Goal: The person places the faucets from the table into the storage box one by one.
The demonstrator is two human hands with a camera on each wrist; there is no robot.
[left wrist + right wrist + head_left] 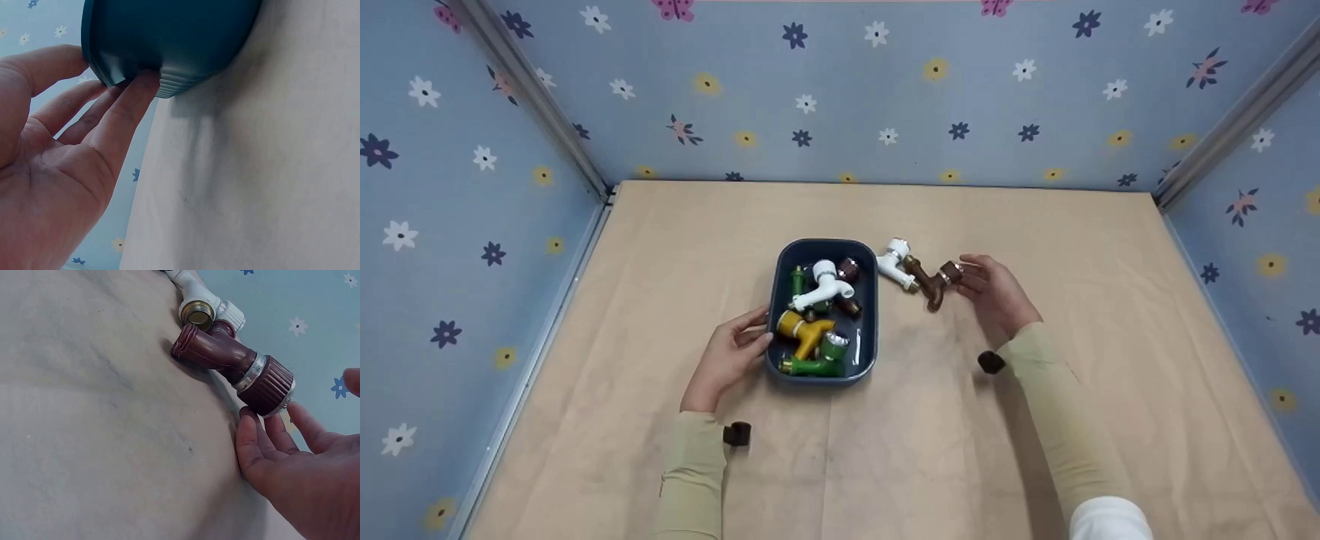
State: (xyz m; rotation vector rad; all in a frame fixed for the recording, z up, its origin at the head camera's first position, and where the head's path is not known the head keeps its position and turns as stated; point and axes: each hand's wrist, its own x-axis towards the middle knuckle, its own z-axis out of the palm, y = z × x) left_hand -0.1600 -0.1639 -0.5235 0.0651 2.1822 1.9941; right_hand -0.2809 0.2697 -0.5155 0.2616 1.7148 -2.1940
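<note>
My left hand is at the left side of a dark blue plastic tub. Its fingers reach under the rim to the outer wall, with the thumb beside the rim. Inside the tub lie a white tap, a yellow tap and several green and brown ones. To the tub's right, a brown tap lies on the cloth against a white tap. My right hand is beside the brown tap, palm partly up, fingertips right at its ribbed knob.
A beige cloth with creases covers the table. Blue flowered panels stand at the back and both sides, joined by metal corner posts. A black strap piece sits at the right wrist, another at the left.
</note>
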